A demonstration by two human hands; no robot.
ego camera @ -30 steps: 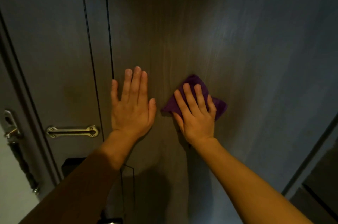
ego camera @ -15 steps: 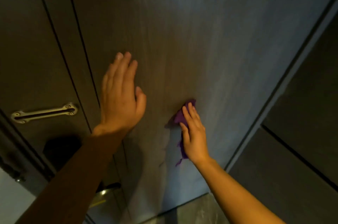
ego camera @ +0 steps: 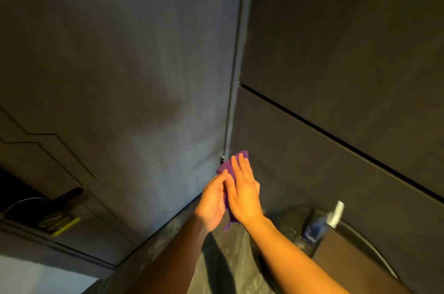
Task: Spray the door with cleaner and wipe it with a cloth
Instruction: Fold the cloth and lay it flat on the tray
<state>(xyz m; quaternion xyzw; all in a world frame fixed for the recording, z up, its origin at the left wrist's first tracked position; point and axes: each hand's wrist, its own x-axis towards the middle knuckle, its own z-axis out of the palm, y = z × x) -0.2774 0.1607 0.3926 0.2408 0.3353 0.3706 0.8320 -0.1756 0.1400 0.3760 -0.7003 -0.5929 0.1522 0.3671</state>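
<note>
The dark grey door [ego camera: 134,72] fills the left and middle of the head view, with its right edge running down the centre. A purple cloth [ego camera: 228,168] is pressed between my two hands, low down beside that door edge and off the door face. My left hand [ego camera: 212,200] cups the cloth from the left. My right hand [ego camera: 243,192] lies flat over it from the right, fingers pointing up. A strip of cloth hangs below the palms. A blue spray bottle [ego camera: 314,229] with a white nozzle stands on the floor at the lower right.
A dark panelled wall [ego camera: 348,77] stands right of the door. A round dark object [ego camera: 360,245] lies on the floor behind the bottle. At the lower left are the door's lever handle [ego camera: 69,194] and a yellow strip [ego camera: 64,226]. The floor [ego camera: 223,265] is grey stone.
Both hands have come off the door face and dropped to its lower right edge. My left hand has joined my right on the cloth. The view has swung down and right.
</note>
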